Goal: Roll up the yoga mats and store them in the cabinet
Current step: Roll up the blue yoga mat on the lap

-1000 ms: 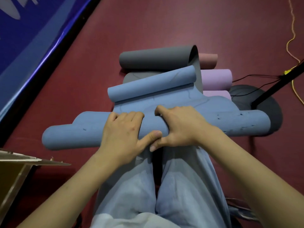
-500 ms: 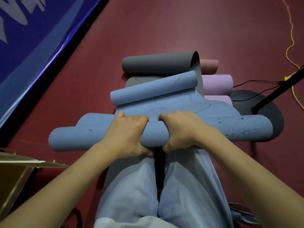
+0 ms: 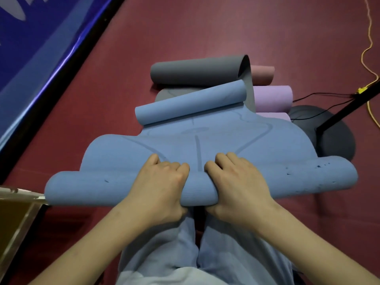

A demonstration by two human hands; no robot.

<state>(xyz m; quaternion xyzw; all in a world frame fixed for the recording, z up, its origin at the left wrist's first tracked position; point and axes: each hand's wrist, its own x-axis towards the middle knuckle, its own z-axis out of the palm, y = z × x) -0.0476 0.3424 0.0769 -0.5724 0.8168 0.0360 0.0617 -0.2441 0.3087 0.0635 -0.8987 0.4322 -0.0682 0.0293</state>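
Both my hands are closed around the near roll of the blue yoga mat, side by side at its middle. My left hand has its fingers curled over the top of the roll and its thumb tucked under; my right hand grips it the same way just beside it, the two nearly touching. The roll lies crosswise over my knees, above my pale blue trousers, its ends sticking out well past both legs.

Beyond my knuckles the unrolled part of the mat stretches away over the dark red floor, printed with faint curved lines, and its far end curls back on itself into a loose tube. A grey mat lies underneath, and its far end is curled up as well, just behind the blue curl. To the right of these two sit a pink roll and, nearer me, a lilac roll, with a flat strip of lilac beneath it, touching the blue mat's edge.

Further right a black round base rests on the floor with a black bar rising from it; the blue mat's right edge overlaps the base. Thin black cables and a yellow cord run past there. At my left a blue banner slopes along the floor's edge, and a cardboard flap juts in just beside the roll's left end.
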